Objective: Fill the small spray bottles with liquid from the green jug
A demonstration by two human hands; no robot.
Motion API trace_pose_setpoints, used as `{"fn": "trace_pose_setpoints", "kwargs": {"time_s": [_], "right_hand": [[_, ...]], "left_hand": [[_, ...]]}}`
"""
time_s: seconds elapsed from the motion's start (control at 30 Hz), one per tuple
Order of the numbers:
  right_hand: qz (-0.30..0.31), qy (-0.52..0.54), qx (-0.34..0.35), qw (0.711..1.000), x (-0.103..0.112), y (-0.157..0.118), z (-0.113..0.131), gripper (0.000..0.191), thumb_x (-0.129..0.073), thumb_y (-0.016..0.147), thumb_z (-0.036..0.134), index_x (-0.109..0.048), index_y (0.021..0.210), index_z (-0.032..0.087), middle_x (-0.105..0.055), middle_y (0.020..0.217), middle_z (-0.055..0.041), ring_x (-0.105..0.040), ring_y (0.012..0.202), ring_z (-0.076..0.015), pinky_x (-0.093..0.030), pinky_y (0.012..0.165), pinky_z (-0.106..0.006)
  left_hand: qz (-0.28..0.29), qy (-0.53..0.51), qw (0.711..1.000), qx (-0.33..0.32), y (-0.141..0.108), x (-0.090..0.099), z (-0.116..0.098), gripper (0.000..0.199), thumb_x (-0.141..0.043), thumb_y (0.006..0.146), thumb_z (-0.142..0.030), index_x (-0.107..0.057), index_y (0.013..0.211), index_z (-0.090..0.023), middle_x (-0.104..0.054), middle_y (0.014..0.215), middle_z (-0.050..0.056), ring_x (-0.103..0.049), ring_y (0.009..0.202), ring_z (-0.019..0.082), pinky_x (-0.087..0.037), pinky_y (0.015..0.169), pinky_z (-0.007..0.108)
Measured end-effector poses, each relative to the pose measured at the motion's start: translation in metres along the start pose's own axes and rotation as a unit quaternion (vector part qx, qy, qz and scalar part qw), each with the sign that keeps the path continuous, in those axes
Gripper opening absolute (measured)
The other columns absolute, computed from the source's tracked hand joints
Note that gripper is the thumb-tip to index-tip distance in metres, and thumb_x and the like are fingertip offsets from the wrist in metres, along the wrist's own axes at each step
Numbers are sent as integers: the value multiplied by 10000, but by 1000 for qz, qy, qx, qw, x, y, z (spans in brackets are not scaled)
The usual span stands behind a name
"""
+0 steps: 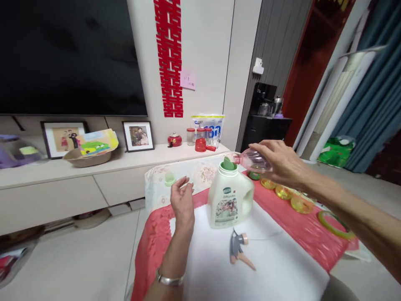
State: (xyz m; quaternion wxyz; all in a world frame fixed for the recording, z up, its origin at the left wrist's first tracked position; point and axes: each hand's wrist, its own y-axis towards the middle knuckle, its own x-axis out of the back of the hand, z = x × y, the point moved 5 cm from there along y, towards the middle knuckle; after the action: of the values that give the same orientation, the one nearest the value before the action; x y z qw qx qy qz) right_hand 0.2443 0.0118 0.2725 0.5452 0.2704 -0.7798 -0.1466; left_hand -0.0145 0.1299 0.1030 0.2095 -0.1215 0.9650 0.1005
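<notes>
My right hand (277,161) is wrapped round a clear pinkish bottle (255,160), tipped sideways with its neck at the green spout of a large pale-green jug (230,198). The jug stands upright and uncapped on a white sheet (213,267). To the left of the jug my left hand (182,198) is raised, palm up with fingers loosely curled and apart, holding nothing. A light green cap (169,179) lies on the floral cloth just beyond it. In front of the jug lies a grey and peach spray trigger (238,248) with a thin tube.
Rolls of yellow tape (302,203) and a green-yellow ring (336,225) lie on the red cloth (275,217) at the right. Behind the table, a long white cabinet (125,171) holds framed photos, a basket (89,159), a red pot (174,140) and red-lidded jars.
</notes>
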Motion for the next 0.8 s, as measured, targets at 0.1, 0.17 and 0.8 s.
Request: {"fn": "trace_pose_setpoints", "kwargs": {"time_s": [0.1,0.17,0.8], "right_hand": [[-10,65,-57,996,-8,-33,-9,741,-691,824,396,-398,1487,236,-488,1344,-138,-482,1176,-309,-469,910,-464],[-12,117,-93,989,-13,-61,-9,756,-695,840,414,-378,1497,216,-481,1366,-144,-477,1226,-315,-458,985,-488],[1,451,-375,810,-76,-249,65,927,-807,746,535,-327,1514,338,-385,1525,-88,-435,1387,-289,-498,1069,-478]], "left_hand": [[49,51,997,-22,-16,5,-3,295,-693,729,-247,-627,1008,-180,-705,1056,58,-672,826,146,-534,811,312],[106,103,988,-35,-33,10,-2,225,-678,767,-269,-656,977,-192,-718,1004,42,-666,838,155,-523,824,309],[593,475,593,-266,-176,-14,68,511,-440,747,78,-628,1126,-208,-539,1444,104,-538,1102,306,-521,893,471]]}}
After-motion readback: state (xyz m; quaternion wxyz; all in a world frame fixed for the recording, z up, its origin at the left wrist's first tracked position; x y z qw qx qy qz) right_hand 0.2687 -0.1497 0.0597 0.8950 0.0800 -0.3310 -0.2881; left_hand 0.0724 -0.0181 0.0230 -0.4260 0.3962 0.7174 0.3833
